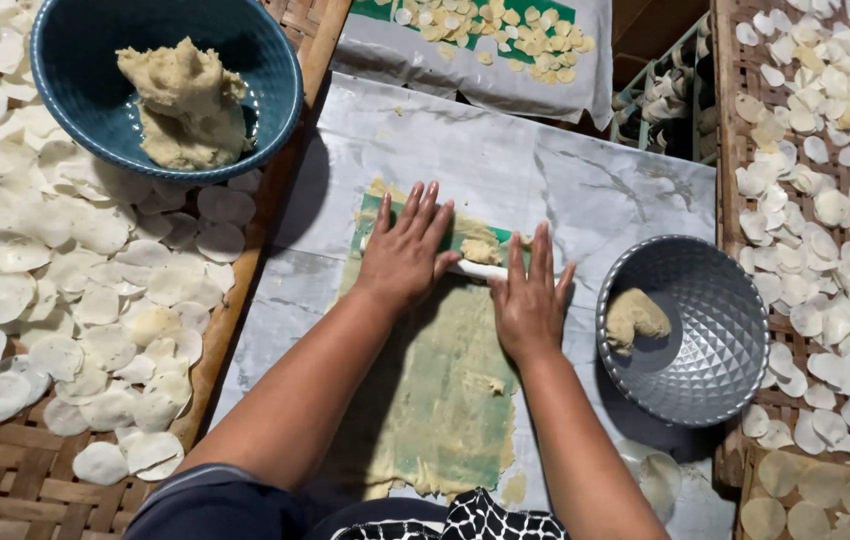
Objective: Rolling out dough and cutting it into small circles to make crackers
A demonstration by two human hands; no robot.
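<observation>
You are pressing both palms flat, fingers spread, onto a white rolling pin (480, 268): your left hand (407, 250) and right hand (528, 300) are gripping nothing. The pin is lying across a thin sheet of dough (445, 380) on a green mat (415, 400). A silver bowl (705, 340) is sitting just right, a blue bowl (85, 90) far left.

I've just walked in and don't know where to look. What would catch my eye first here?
Probably the two hands in the middle: the left hand and right hand lie flat on a white roller, over a thin sheet of pale dough on a green mat. Next, the blue bowl of dough at top left and the silver bowl at right, with pale round discs spread on woven trays at both sides.
</observation>
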